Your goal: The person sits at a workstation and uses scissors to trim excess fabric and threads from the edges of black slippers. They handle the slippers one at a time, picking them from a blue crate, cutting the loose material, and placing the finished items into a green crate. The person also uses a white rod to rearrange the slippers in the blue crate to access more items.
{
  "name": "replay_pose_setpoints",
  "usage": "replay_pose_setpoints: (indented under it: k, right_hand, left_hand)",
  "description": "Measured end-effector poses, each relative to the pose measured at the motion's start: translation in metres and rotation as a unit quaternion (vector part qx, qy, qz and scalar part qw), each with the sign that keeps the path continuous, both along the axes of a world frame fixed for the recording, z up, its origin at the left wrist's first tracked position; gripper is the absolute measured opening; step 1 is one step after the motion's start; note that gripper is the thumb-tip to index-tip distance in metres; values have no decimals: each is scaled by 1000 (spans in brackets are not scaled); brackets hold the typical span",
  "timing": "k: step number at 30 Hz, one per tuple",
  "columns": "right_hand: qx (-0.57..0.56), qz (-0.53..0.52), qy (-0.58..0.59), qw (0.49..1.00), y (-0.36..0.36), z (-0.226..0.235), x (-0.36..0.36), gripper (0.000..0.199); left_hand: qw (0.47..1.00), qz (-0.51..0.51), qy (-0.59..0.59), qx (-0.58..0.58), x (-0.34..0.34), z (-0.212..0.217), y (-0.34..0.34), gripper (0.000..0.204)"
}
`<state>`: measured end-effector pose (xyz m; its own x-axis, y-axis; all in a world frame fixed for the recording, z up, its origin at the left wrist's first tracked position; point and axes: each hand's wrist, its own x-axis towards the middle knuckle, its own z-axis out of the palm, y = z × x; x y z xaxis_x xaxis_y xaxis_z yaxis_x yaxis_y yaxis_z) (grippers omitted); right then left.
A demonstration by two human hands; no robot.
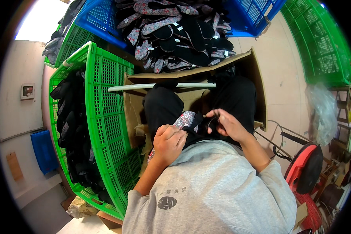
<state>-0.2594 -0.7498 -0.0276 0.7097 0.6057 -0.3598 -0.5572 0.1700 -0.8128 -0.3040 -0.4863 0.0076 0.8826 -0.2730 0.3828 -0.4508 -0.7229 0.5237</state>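
Note:
Over my lap, my left hand [170, 143] is closed on a padded floral cloth piece [185, 119] with black fabric along its side. The piece's upper end shows above the knuckles, and more print appears beside my wrist. To its right, my right hand [228, 125] has bent fingers around a thin black fabric strip [208, 124]. Whether this strip is joined to the floral piece is hard to make out against my black trousers [238, 97]. A heap of similar floral and black padded pieces [175, 35], several with small white tags, lies beyond my knees.
An opened cardboard box [261, 97] surrounds my legs, with a white rod [132, 87] across it. At left stands a green crate [109, 128] holding black pieces. Blue crates [99, 21] flank the heap; another green crate [316, 43] stands far right, near a red-and-black seat [300, 163].

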Motion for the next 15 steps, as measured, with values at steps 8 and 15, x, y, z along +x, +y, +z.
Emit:
replay_pose_setpoints:
  k: [8, 15]
  right_hand:
    - [-9, 198, -62, 978, 13, 14, -5, 31]
    - [-10, 180, 33, 983, 22, 16, -2, 21]
  left_hand:
    - [1000, 5, -7, -4, -1, -3, -2, 18]
    - [1000, 10, -8, -5, -1, -1, -4, 17]
